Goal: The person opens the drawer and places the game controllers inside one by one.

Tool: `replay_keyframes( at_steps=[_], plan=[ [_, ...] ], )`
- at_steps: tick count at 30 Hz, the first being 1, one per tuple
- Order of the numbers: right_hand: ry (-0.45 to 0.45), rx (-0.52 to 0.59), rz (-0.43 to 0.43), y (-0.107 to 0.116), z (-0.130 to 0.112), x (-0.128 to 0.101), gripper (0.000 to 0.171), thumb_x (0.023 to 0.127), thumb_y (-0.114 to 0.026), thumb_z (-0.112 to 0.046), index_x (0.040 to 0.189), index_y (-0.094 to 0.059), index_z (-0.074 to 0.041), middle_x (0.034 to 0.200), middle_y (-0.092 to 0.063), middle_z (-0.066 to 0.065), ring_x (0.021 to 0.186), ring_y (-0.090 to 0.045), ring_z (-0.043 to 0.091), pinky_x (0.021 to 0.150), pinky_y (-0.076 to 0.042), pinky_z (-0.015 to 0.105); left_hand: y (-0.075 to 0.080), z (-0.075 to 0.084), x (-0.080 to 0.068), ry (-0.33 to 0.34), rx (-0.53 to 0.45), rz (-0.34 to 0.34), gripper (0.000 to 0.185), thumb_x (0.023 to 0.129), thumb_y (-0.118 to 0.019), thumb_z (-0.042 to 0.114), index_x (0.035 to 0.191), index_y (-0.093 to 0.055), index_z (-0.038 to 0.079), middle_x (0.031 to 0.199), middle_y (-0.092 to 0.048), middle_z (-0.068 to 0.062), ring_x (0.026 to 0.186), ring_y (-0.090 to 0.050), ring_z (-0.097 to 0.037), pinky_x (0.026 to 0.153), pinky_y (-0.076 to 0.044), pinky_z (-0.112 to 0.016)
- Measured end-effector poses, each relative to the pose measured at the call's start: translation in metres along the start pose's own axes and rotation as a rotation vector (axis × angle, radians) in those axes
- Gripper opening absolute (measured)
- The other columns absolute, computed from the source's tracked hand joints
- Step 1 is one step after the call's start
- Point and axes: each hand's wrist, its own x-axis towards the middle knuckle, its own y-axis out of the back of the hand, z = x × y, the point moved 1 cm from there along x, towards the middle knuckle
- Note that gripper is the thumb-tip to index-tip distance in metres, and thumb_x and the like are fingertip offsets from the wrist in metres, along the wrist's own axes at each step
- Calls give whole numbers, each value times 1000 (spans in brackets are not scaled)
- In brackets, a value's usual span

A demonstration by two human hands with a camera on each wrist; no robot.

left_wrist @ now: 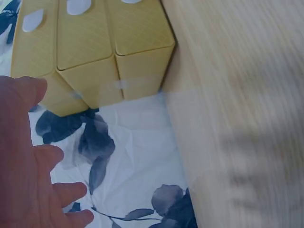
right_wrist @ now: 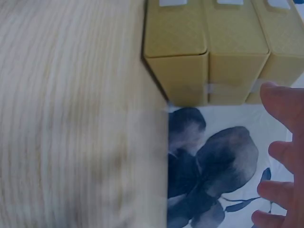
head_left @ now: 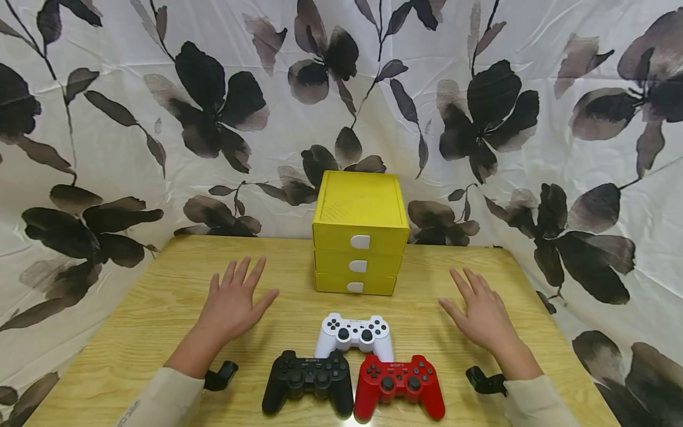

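My left hand (head_left: 228, 308) is held over the left part of the table with its fingers spread and nothing in it. On the other side my right hand (head_left: 482, 314) is likewise spread and holds nothing. Between the hands lie three game controllers: a white one (head_left: 354, 333) at the back, a black one (head_left: 309, 379) at front left, and a red one (head_left: 399, 382) at front right. Behind them stands a yellow box of three stacked drawers (head_left: 358, 231) with white tabs, all pushed in. Both wrist views show the drawer box beyond the spread fingers.
The wooden table (head_left: 160, 284) ends at a white curtain (head_left: 405, 154) printed with dark flowers, hanging close behind the drawer box and along both sides. A black wrist strap mount (head_left: 221, 376) sits at the left wrist, another mount (head_left: 484, 381) at the right.
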Motion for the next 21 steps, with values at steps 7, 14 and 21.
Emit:
replay_keyframes(
  at_steps=[7,14,21],
  plan=[
    [64,67,83,2,-9,4,71,95,-56,-49,151,-33,-13,152,-33,24,139,-30,47,102,-32,70,0,6,11,-33,-28,17,77,97,-40,60,156,-18,15,158,-22,-23,145,-16,-48,111,-14,-71],
    [94,121,115,4,-22,11,70,94,-60,-45,150,-34,-13,152,-33,21,138,-33,43,103,-35,66,1,15,22,-95,-90,72,72,100,-42,53,156,-19,14,156,-26,-24,144,-20,-47,111,-18,-69],
    [99,173,180,7,-35,18,66,92,-66,-36,147,-40,-9,148,-40,20,135,-38,41,105,-36,62,4,20,32,-158,-177,107,68,101,-44,43,156,-17,14,155,-27,-23,144,-22,-43,113,-21,-64]
  ],
)
